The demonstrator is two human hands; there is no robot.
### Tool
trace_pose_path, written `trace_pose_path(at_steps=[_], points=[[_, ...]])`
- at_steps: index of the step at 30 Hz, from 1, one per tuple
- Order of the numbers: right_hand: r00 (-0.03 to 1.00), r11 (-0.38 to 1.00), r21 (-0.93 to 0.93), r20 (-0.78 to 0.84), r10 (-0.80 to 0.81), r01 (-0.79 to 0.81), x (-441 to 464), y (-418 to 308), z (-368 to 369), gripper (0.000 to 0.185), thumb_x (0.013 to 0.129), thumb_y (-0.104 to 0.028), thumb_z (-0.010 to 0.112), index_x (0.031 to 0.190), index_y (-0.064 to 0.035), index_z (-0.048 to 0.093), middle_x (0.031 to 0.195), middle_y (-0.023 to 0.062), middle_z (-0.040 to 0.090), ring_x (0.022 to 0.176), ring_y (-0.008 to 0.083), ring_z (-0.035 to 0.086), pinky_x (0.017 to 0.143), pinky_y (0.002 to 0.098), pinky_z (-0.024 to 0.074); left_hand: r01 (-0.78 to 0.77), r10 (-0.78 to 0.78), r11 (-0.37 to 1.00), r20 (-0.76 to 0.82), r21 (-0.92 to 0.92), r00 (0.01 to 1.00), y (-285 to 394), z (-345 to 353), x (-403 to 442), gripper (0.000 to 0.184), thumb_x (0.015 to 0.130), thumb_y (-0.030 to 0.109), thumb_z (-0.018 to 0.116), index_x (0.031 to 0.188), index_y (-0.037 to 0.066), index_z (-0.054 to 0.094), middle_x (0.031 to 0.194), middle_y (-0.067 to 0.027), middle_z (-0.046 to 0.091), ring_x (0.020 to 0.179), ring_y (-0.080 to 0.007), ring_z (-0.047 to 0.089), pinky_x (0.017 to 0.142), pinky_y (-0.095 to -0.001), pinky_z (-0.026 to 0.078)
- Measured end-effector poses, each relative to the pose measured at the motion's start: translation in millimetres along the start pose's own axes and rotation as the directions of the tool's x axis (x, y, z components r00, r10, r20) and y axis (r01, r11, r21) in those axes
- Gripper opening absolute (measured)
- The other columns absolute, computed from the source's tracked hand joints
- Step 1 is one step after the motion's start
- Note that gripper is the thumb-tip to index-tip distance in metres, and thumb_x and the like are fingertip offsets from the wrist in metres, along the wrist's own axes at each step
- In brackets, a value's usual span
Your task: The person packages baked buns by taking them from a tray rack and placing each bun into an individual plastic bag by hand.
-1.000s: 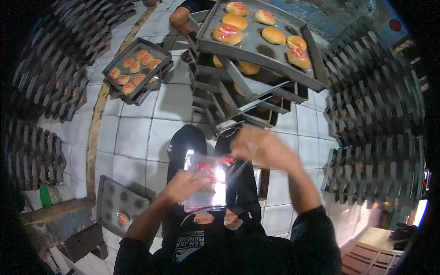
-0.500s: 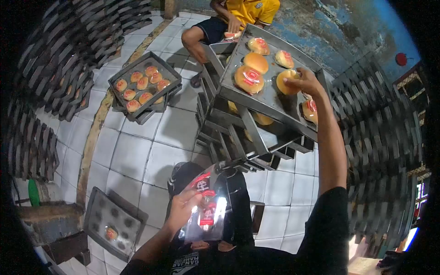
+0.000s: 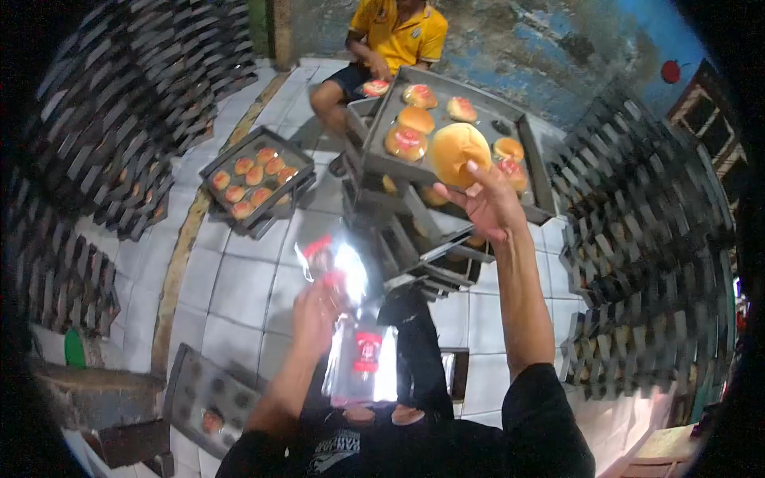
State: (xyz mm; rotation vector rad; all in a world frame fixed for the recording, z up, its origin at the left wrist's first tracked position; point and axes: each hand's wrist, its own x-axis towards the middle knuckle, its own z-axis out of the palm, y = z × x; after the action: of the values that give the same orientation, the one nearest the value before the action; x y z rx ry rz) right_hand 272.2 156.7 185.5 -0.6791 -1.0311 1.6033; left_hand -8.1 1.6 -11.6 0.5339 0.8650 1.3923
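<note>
White floor tiles point(image 3: 239, 279) shine, and gray stacks point(image 3: 653, 239) that look like trays stand on both sides. One round golden bun point(image 3: 460, 151) is up in the right hand point(image 3: 494, 203), near the big tray point(image 3: 538, 163), with thumb and fingers on its lower edge. It looks light and soft, so a hard squeeze could dent it; holding it gently by the sides seems best. Pinched in the left hand point(image 3: 317, 315) is a clear bag point(image 3: 320, 255), blurry and shiny, likely floppy and slippery. More clear plastic point(image 3: 366, 354) lies over the legs point(image 3: 418, 327). Other buns point(image 3: 418, 96) sit in the big tray, whose wall the right hand could bump. Off left is a smaller tray point(image 3: 277, 196) of buns, and beyond sits a person in a yellow shirt point(image 3: 398, 36).
</note>
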Motion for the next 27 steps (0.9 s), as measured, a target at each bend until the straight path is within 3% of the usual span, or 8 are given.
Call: trace_pose_path(at_steps=[4, 7, 9, 13, 19, 20, 23, 27], points=[[0.977, 0.862, -0.483, -0.059, -0.206, 0.153, -80, 77, 63, 0.044, 0.090, -0.009, 0.075, 0.128, -0.0015, 0.055, 0.118, 0.0104, 0.067, 0.110, 0.0199, 0.066, 0.097, 0.0375, 0.0546, 0.026, -0.051, 0.972, -0.102, -0.236, 0.994, -16, -43, 75, 0.030, 0.102, 0.028, 0.064, 0.121, 0.005, 0.063, 0.109, -0.0113, 0.068, 0.106, -0.0267, 0.067, 0.089, -0.0437, 0.055], [0.955, 0.457, -0.847, 0.180, -0.237, 0.273, -134, 140, 62, 0.042, 0.083, 0.002, 0.077, 0.121, 0.0002, 0.058, 0.118, 0.0155, 0.067, 0.111, 0.0244, 0.066, 0.096, 0.0380, 0.0545, 0.127, -0.174, 0.952, -0.148, -0.279, 0.974, -9, -14, 80, 0.028, 0.100, 0.030, 0.067, 0.117, 0.008, 0.063, 0.111, -0.0107, 0.068, 0.104, -0.0270, 0.067, 0.089, -0.0425, 0.055], [0.804, 0.116, -0.833, 0.472, -0.361, 0.541, -133, 162, 36, 0.044, 0.077, 0.009, 0.076, 0.117, 0.0006, 0.059, 0.116, 0.0185, 0.067, 0.112, 0.0330, 0.066, 0.098, 0.0404, 0.0537, 0.164, -0.198, 0.955, -0.120, -0.246, 0.973, 2, 14, 65, 0.030, 0.099, 0.033, 0.066, 0.116, 0.009, 0.062, 0.112, -0.0095, 0.068, 0.103, -0.0262, 0.067, 0.088, -0.0424, 0.055], [0.763, -0.072, -0.872, 0.460, -0.454, 0.484, -131, 150, 34, 0.046, 0.069, 0.009, 0.075, 0.112, -0.0015, 0.063, 0.117, 0.0172, 0.066, 0.111, 0.0360, 0.065, 0.101, 0.0471, 0.0499, 0.249, -0.252, 0.933, 0.021, -0.262, 0.967, 20, 67, 17, 0.038, 0.100, 0.043, 0.058, 0.123, 0.014, 0.063, 0.117, -0.0081, 0.069, 0.106, -0.0245, 0.066, 0.087, -0.0451, 0.054], [0.880, 0.038, -0.904, 0.404, -0.251, 0.426, -145, 190, 80, 0.051, 0.077, -0.004, 0.072, 0.126, -0.0040, 0.060, 0.131, 0.0185, 0.063, 0.125, 0.0378, 0.059, 0.116, 0.0546, 0.0330, 0.293, -0.252, 0.882, 0.155, -0.368, 0.955, 5, 19, 12, 0.037, 0.099, 0.043, 0.055, 0.121, 0.014, 0.066, 0.120, -0.0074, 0.069, 0.111, -0.0228, 0.065, 0.097, -0.0429, 0.052], [0.880, 0.053, -0.884, 0.454, -0.137, 0.464, -147, 210, 77, 0.053, 0.079, -0.004, 0.068, 0.131, -0.0019, 0.057, 0.135, 0.0205, 0.061, 0.131, 0.0379, 0.056, 0.118, 0.0575, 0.0303, 0.364, -0.229, 0.828, 0.335, -0.427, 0.914, 6, -6, 16, 0.033, 0.107, 0.025, 0.043, 0.130, 0.008, 0.061, 0.127, -0.0104, 0.067, 0.121, -0.0241, 0.063, 0.108, -0.0414, 0.047], [0.861, -0.032, -0.884, 0.462, -0.213, 0.466, -133, 208, 77, 0.053, 0.082, -0.004, 0.066, 0.134, -0.0006, 0.055, 0.135, 0.0202, 0.061, 0.131, 0.0371, 0.055, 0.119, 0.0594, 0.0292, 0.105, -0.135, 0.965, -0.113, -0.240, 0.984, -15, 37, -16, 0.040, 0.109, 0.029, 0.041, 0.140, 0.008, 0.054, 0.137, -0.0080, 0.062, 0.129, -0.0230, 0.057, 0.113, -0.0399, 0.043], [0.854, -0.078, -0.872, 0.488, -0.180, 0.482, -111, 199, 58, 0.062, 0.079, -0.012, 0.065, 0.140, -0.0024, 0.053, 0.137, 0.0199, 0.059, 0.134, 0.0373, 0.050, 0.122, 0.0612, 0.0208, 0.013, 0.016, 0.905, 0.065, -0.425, 0.998, -9, 41, -9, 0.045, 0.109, 0.034, 0.045, 0.146, 0.010, 0.049, 0.140, -0.0073, 0.060, 0.132, -0.0222, 0.054, 0.115, -0.0376, 0.040]])
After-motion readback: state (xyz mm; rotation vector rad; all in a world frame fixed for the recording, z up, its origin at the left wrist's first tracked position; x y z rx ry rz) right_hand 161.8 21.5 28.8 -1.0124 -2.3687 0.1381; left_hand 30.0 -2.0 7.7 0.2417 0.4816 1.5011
